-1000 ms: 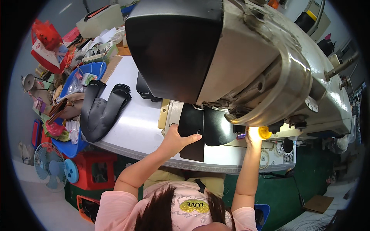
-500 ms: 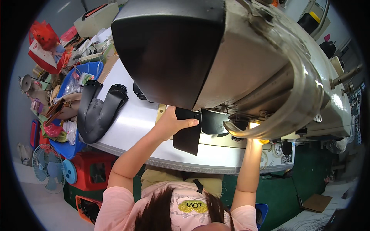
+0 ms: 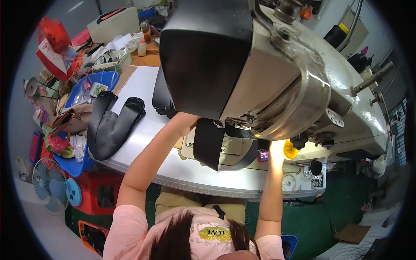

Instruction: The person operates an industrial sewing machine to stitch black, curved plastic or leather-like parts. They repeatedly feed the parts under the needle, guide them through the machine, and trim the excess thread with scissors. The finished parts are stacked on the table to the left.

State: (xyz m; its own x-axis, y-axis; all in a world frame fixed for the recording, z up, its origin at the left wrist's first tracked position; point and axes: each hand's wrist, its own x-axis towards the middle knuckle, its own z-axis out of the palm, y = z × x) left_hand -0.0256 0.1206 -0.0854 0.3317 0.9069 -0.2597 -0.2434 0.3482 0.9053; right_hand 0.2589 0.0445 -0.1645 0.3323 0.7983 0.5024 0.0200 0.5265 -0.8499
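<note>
Now the left hand (image 3: 186, 122) has slid behind the machine (image 3: 208, 60), fingers' grip unclear, right hand's (image 3: 277, 151) too

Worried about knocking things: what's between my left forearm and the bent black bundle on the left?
In the head view, only white tabletop lies between your left forearm and the bent black bundle.

Left hand (image 3: 186, 124), right hand (image 3: 277, 150) both extended forward (well apart).
</note>
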